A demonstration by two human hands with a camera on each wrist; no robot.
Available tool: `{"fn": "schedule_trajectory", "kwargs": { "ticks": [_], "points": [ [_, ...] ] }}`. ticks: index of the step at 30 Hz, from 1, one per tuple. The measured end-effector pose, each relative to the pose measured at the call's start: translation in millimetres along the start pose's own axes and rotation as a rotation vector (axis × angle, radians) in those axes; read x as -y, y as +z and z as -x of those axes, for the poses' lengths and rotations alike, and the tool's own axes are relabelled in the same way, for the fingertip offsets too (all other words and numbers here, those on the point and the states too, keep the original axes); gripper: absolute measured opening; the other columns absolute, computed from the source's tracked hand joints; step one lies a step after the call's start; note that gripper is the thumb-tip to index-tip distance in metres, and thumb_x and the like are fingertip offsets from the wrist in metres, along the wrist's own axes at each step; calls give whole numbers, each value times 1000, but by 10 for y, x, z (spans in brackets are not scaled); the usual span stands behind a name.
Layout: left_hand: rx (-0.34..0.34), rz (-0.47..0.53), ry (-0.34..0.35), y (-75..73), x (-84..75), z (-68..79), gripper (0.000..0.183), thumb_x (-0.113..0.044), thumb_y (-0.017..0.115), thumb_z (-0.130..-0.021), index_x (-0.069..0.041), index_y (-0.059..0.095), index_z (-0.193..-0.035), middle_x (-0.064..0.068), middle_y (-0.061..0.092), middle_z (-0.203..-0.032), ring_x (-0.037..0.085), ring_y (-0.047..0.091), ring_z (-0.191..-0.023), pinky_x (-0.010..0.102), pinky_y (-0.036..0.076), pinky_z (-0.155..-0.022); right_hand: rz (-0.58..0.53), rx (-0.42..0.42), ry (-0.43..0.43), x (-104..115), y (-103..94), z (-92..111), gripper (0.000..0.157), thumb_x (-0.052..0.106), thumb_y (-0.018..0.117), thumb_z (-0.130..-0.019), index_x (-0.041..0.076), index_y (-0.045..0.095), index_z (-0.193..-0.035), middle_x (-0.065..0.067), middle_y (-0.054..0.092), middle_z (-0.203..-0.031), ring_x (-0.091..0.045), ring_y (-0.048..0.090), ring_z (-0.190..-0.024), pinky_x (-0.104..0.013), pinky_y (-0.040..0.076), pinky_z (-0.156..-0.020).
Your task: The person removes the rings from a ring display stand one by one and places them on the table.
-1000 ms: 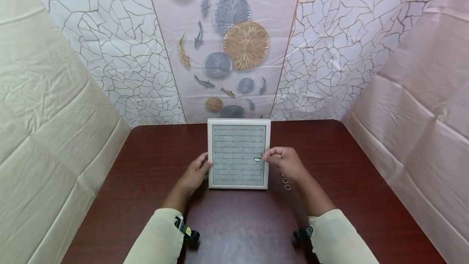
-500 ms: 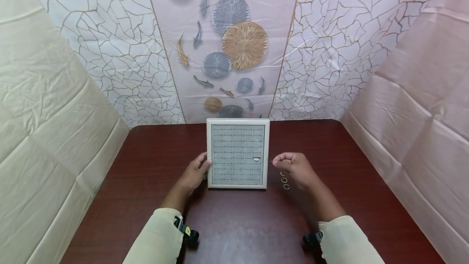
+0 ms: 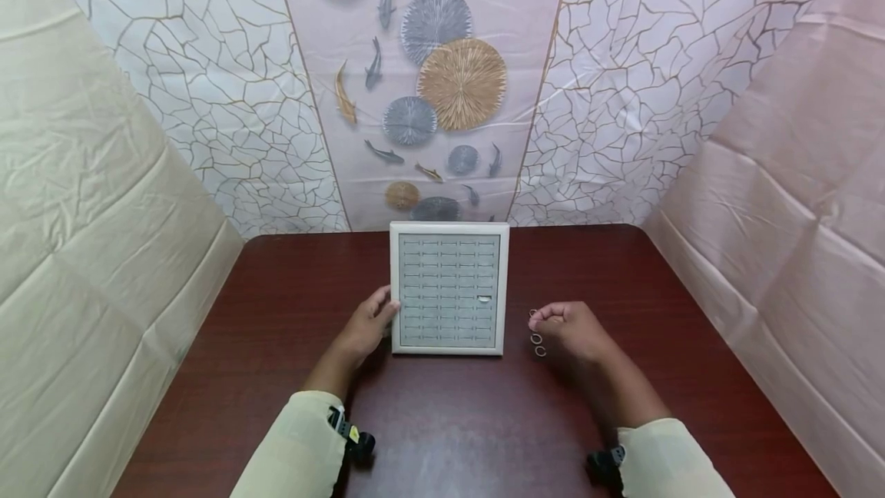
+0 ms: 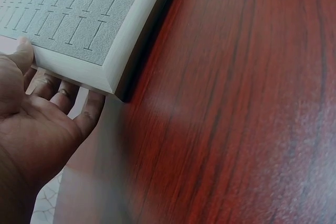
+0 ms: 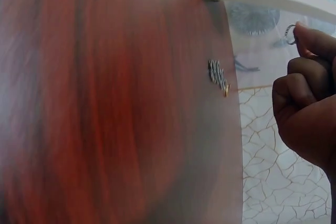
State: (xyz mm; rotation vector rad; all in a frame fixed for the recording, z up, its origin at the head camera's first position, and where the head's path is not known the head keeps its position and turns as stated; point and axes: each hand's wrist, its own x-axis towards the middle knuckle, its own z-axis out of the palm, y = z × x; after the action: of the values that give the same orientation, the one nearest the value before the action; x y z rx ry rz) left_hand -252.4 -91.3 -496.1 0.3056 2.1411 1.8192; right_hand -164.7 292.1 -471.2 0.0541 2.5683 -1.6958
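A white-framed ring display tray (image 3: pixel 449 226) with grey slotted padding stands tilted up on the table. My left hand (image 3: pixel 364 330) grips its left side, the thumb on the front edge and the fingers behind, as the left wrist view also shows. One ring (image 3: pixel 484 299) sits in a slot near the tray's right side. To the right of the tray, my right hand (image 3: pixel 568 329) pinches a ring (image 5: pixel 289 34) between thumb and fingertip. Close by that hand, several rings (image 5: pixel 216 73) lie in a short row on the table, partly hidden by the hand in the head view.
The dark red wooden table (image 3: pixel 442 421) runs back to a patterned cloth backdrop (image 3: pixel 608 98). Pale cloth panels (image 3: pixel 124 198) slope along both sides. A black wrist camera (image 3: pixel 361 448) is strapped at each sleeve.
My right hand has drawn away from the tray's slots, moving right and toward me beside the loose rings. The left hand keeps its grip on the tray.
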Motion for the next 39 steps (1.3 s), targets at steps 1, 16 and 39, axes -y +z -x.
{"fn": "schedule_trajectory", "kwargs": {
  "ticks": [1,16,39],
  "points": [
    [1,1,-1,-1,3,-1,53,-23,50,-118,-11,39,-169,22,62,-153,34,68,-131,57,55,-116,27,8,-7,-15,-18,14,19,6,75,-100,-12,77,-107,-12,82,-93,-5,69,-78,-20,55,-70],
    [15,-16,-3,-26,30,-18,54,-25,49,-119,-12,37,-170,21,60,-155,34,66,-134,57,55,-116,209,157,68,-193,-88,143,8,5,81,-94,-3,80,-93,-6,80,-87,-12,58,-77,-24,45,-67],
    [15,-16,-2,-25,42,-19,56,-26,49,-119,-12,34,-171,20,59,-157,33,65,-135,57,55,-117,164,197,70,-267,-6,167,11,-3,83,-87,-12,76,-89,1,72,-73,-9,56,-69,-21,43,-62]
  ]
}}
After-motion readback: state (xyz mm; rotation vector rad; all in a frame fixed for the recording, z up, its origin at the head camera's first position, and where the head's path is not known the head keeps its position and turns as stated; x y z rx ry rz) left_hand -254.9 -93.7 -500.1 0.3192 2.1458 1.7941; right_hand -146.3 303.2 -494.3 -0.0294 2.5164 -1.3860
